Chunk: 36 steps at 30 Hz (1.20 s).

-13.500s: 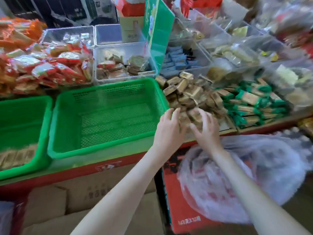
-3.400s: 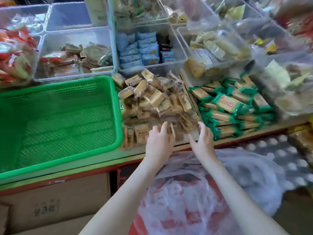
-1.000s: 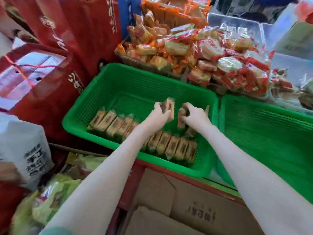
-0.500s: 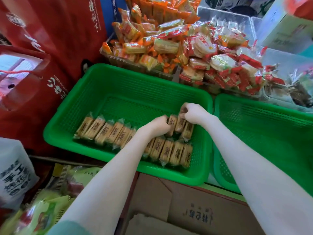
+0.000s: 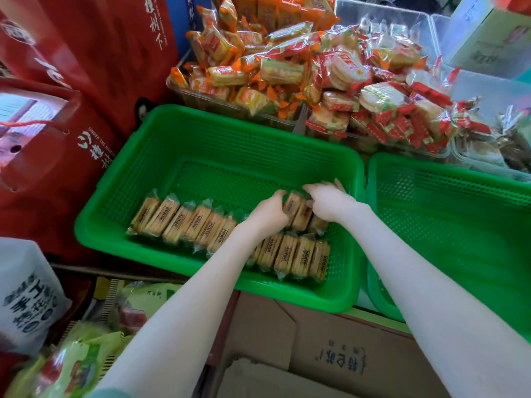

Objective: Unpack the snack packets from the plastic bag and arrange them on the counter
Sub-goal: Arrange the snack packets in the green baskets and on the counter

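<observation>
Red gift bags [image 5: 86,90]: stood past the table's left edge, printed with white characters.
White bag [image 5: 26,297]: hung low off the near-left corner, with green-wrapped packets [image 5: 71,366] just below it.
Left basket [image 5: 115,179]: green mesh, sat at the table's near edge.
Row of snack packets [image 5: 184,222]: stood on edge side by side, touching, along the basket's near wall; the left forearm crossed over its middle.
Left grip [image 5: 267,214]: was inside the basket behind the row, fingers curled tight against the left side of the held packets [image 5: 296,211].
Held packets: a few tan biscuit packs, upright and pressed together between both grips, just behind the row's right end.
Right grip [image 5: 327,201]: had its fingers bent over the tops and right side of the same packs, clasping them.
Orange-wrapped snacks [image 5: 253,58]: were heaped toward the far edge, behind the left basket.
Red-wrapped snacks [image 5: 388,104]: were piled just right of the orange heap.
Right basket [image 5: 448,202]: green mesh, sat just beside the left one at the near edge.
Table [image 5: 382,318]: only a pale green strip showed under the baskets.
Cardboard box [image 5: 330,340]: lay below the near edge.
</observation>
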Available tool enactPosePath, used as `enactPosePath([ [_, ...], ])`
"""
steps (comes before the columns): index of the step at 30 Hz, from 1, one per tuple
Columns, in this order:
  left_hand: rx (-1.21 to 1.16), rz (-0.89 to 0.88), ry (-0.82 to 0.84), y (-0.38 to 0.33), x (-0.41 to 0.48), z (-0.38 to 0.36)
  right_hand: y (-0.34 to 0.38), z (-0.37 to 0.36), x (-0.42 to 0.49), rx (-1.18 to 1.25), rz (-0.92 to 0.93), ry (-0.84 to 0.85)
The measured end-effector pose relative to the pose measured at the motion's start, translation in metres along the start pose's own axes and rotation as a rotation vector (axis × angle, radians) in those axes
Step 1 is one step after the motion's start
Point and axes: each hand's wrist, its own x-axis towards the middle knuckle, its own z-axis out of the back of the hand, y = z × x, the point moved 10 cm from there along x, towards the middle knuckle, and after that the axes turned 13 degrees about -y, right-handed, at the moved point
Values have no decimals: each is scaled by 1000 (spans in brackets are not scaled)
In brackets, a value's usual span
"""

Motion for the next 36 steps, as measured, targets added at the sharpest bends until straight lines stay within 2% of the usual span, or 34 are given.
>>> enactPosePath([
  [2, 38, -71, 33, -7, -6, -7, 6, -4, -5, -133, 47, -51],
  [5, 157, -146, 45, -10, -5, -15, 8, -16, -17, -202, 62, -5],
  [9, 242, -147, 101, -12, -5, -17, 8, -11, -23, -170, 41, 6],
  [12, 252, -114, 113, -11, -8, -20, 16, 15, -35, -356, 41, -231],
  [14, 300, -108, 52, -11, -10, -18, 23, 27, -48, -404, 60, -363],
  [18, 303, -128, -141, -36, -25, -4, 8, 43, -79, -221, 57, -517],
  [21, 274, -192, -266, -70, -46, -7, -17, 64, -118, -23, 100, -740],
  [24, 216, -320, -396, -123, -81, -29, -67, 84, -162, 106, 64, -900],
  [29, 53, -551, -529, -233, -150, -105, -185, 104, -248, 256, -66, -1022],
  [32, -3, -639, -502, -312, -201, -200, -301, 101, -320, 271, -190, -1076],
  [36, 38, -715, -464, -398, -252, -342, -460, 68, -411, 335, -372, -1040],
])
